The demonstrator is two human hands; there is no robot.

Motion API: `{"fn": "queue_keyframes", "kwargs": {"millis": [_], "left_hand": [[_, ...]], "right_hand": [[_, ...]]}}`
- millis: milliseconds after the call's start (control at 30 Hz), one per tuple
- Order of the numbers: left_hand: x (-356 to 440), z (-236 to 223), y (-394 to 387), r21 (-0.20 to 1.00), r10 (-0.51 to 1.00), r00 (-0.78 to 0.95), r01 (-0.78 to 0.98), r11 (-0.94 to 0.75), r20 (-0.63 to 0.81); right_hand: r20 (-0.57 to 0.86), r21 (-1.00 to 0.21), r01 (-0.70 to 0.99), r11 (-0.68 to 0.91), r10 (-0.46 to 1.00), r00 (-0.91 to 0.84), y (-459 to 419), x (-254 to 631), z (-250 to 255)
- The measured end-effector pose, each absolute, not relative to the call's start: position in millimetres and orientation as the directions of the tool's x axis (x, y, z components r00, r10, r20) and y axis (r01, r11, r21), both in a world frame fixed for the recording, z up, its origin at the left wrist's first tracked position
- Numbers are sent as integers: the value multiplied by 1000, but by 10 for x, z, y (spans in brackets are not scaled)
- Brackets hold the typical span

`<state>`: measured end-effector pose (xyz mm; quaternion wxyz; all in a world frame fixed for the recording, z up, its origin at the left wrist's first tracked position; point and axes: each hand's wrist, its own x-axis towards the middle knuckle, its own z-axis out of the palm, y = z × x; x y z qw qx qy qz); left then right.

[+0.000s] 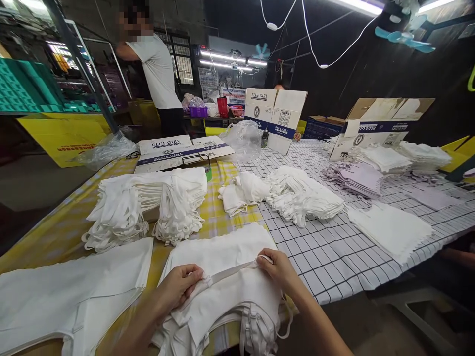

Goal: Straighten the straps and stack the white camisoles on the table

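Between my two hands a narrow white strap (232, 271) is drawn taut above a stack of white strapped garments (222, 247). My left hand (185, 282) pinches the strap's left end beside a small slider. The other end is pinched in my right hand (276, 267). More straps with sliders hang in a bundle (256, 326) at the stack's near edge. To the left lies a flat pile of white cloth pieces (74, 291). Behind it stands a thick pile of white garments (148, 198) with straps hanging down in loops.
Crumpled white garments (245, 190) and a fanned pile (300, 195) lie ahead. Lilac pieces (352, 178) and white stacks are at the right. Cardboard boxes (274, 116), a flattened carton (178, 151) and a plastic bag (243, 138) stand further back. A person (158, 69) stands at the far left.
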<state>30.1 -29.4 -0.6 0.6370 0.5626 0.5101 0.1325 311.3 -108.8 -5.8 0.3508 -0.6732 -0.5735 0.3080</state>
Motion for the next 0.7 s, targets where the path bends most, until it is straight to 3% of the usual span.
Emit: {"fn": "queue_keyframes", "kwargs": {"millis": [333,500,700], "left_hand": [[297,24,-349,870,772,431,380,313,-466],[263,272,-660,920,859,363,288,266,-362],[31,497,-1419,903,886,210,-36,429,-413]], "right_hand": [[-30,-836,532,-136,979,203,-1097,3079,-45],[-131,-961,221,-168,976,171,-1271,3134,58],[-178,-978,-126,-164,977,115,-1812,3332,321]]}}
